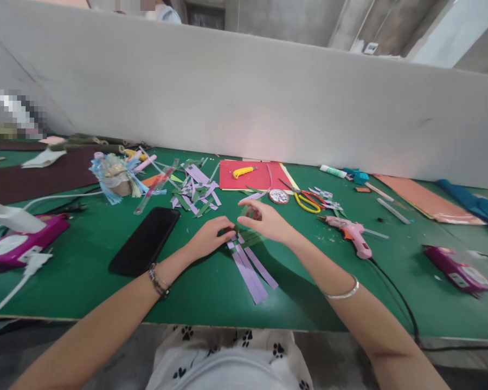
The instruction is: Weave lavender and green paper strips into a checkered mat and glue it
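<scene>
Several purple paper strips [250,268] lie side by side on the green table [85,276], crossed near their top by green strips [248,236]. My left hand [209,236] rests with curled fingers pressing on the left side of this woven patch. My right hand [264,219] hovers over its upper right, fingers bent in a loose pinch on a green strip. A bead bracelet is on my left wrist, a silver bangle on my right.
A black phone [145,240] lies left of my hands. A heap of cut strips [195,192], a red sheet [254,176] with a yellow cutter [243,171], scissors [307,199], a pink glue gun [352,233] and purple boxes [18,244] surround the work. A white partition [244,103] closes the back.
</scene>
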Available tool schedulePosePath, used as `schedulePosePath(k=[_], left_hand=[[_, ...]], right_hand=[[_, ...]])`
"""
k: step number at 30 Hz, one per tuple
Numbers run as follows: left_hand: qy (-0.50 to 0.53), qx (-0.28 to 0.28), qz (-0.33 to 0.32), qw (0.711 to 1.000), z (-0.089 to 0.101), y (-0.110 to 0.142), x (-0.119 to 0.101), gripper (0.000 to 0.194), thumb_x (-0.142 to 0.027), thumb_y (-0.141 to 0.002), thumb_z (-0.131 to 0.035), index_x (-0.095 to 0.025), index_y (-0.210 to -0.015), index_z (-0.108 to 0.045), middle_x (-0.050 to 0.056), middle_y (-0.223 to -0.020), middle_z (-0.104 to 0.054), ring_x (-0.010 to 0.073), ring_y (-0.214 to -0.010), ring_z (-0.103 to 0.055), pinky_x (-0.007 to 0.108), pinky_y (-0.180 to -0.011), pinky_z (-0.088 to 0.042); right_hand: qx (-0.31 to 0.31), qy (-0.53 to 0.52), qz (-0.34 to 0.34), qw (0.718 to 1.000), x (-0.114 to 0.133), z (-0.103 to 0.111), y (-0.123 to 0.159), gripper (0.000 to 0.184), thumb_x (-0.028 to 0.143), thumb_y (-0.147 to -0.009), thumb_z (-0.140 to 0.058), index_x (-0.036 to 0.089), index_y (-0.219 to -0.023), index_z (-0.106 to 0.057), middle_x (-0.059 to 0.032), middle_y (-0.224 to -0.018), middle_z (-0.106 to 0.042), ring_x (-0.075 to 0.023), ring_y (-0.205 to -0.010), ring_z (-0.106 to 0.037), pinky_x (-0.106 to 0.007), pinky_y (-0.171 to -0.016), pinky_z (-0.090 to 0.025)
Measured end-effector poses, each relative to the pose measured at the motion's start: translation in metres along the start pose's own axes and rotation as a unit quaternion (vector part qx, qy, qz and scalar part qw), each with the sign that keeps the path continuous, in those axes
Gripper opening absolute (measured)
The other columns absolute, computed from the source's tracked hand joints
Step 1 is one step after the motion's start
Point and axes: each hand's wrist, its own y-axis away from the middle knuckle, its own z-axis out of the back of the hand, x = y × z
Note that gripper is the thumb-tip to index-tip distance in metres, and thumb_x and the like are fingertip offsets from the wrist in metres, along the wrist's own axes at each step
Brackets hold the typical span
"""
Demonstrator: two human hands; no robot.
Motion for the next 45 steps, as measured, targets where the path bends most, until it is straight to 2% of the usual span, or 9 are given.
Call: schedulePosePath(k=[5,7,11,15,19,25,29,36,45], left_hand=[[-0.001,0.008,-0.004,1.0,0.0,0.0,0.001,0.015,-0.023,-0.081,-0.043,-0.016,-0.078,-0.056,0.001,-0.073,-0.055,0.0139,-0.07,-0.053,0.025,-0.066,-0.043],[-0.002,-0.005,-0.002,1.0,0.0,0.0,0.001,0.016,-0.024,-0.081,-0.043,-0.016,-0.086,-0.056,0.001,-0.075,-0.055,0.0138,-0.069,-0.053,0.024,-0.065,-0.043],[-0.022,-0.019,-0.007,1.0,0.003,0.004,0.003,0.017,-0.026,-0.083,-0.042,-0.014,-0.086,-0.055,0.003,-0.079,-0.054,0.0136,-0.069,-0.053,0.024,-0.063,-0.043],[-0.098,0.047,-0.065,0.992,0.005,0.009,0.005,0.021,-0.026,-0.087,-0.039,-0.015,-0.084,-0.056,0.005,-0.085,-0.057,0.0148,-0.076,-0.055,0.025,-0.068,-0.042],[-0.201,0.101,-0.135,0.965,0.003,0.014,0.003,0.023,-0.024,-0.089,-0.037,-0.017,-0.094,-0.058,0.006,-0.092,-0.062,0.0167,-0.084,-0.057,0.027,-0.07,-0.04],[-0.311,0.092,-0.184,0.928,-0.002,0.016,0.0,0.021,-0.023,-0.09,-0.038,-0.017,-0.094,-0.058,0.005,-0.09,-0.063,0.0164,-0.081,-0.057,0.028,-0.067,-0.036],[-0.341,0.103,-0.211,0.91,-0.002,0.015,-0.006,0.02,-0.025,-0.089,-0.041,-0.018,-0.099,-0.057,0.003,-0.083,-0.062,0.0161,-0.074,-0.057,0.029,-0.065,-0.034],[-0.374,0.131,-0.214,0.893,-0.002,0.017,-0.017,0.04,-0.046,-0.086,-0.042,-0.021,-0.115,-0.052,0.008,-0.086,-0.06,0.02,-0.076,-0.055,0.032,-0.068,-0.033],[-0.388,0.132,-0.214,0.887,-0.004,0.018,-0.019,0.046,-0.052,-0.083,-0.041,-0.022,-0.117,-0.053,0.009,-0.089,-0.061,0.0213,-0.075,-0.055,0.032,-0.066,-0.031]], right_hand=[[-0.014,0.013,0.001,1.0,0.0,0.0,0.001,0.015,0.025,-0.071,-0.052,0.015,-0.078,-0.06,0.0033,-0.062,-0.053,-0.007,-0.053,-0.044,-0.021,-0.053,-0.036],[-0.017,0.009,-0.01,1.0,-0.004,0.0,0.002,0.011,0.019,-0.071,-0.049,0.015,-0.074,-0.06,0.0036,-0.058,-0.054,-0.0075,-0.054,-0.046,-0.021,-0.053,-0.035],[-0.033,0.047,-0.018,0.998,-0.013,0.004,0.004,0.011,0.016,-0.069,-0.05,0.016,-0.074,-0.059,0.005,-0.055,-0.053,-0.0072,-0.05,-0.045,-0.02,-0.051,-0.034],[-0.052,0.087,-0.016,0.995,-0.022,0.01,0.007,0.01,0.015,-0.068,-0.05,0.016,-0.07,-0.059,0.0028,-0.063,-0.059,-0.0068,-0.051,-0.044,-0.02,-0.052,-0.035],[-0.071,0.086,-0.013,0.994,-0.035,0.012,0.008,0.011,0.014,-0.067,-0.05,0.017,-0.071,-0.059,0.0008,-0.074,-0.063,-0.0071,-0.052,-0.047,-0.021,-0.056,-0.039],[-0.107,0.085,-0.019,0.99,-0.046,0.014,0.01,0.013,0.014,-0.067,-0.049,0.017,-0.073,-0.06,-0.0001,-0.074,-0.064,-0.0106,-0.063,-0.054,-0.023,-0.062,-0.042],[-0.115,0.101,-0.023,0.988,-0.05,0.016,0.011,0.01,0.014,-0.068,-0.051,0.017,-0.071,-0.06,0.0001,-0.072,-0.064,-0.0099,-0.059,-0.053,-0.023,-0.061,-0.042],[-0.107,0.19,0.007,0.976,-0.057,0.014,0.011,0.013,0.008,-0.07,-0.05,0.017,-0.068,-0.06,-0.0005,-0.068,-0.059,-0.0097,-0.058,-0.05,-0.023,-0.06,-0.039],[-0.098,0.252,0.004,0.963,-0.062,0.012,0.012,0.014,0.005,-0.071,-0.05,0.016,-0.07,-0.06,-0.0016,-0.071,-0.057,-0.0107,-0.062,-0.049,-0.023,-0.062,-0.037]])
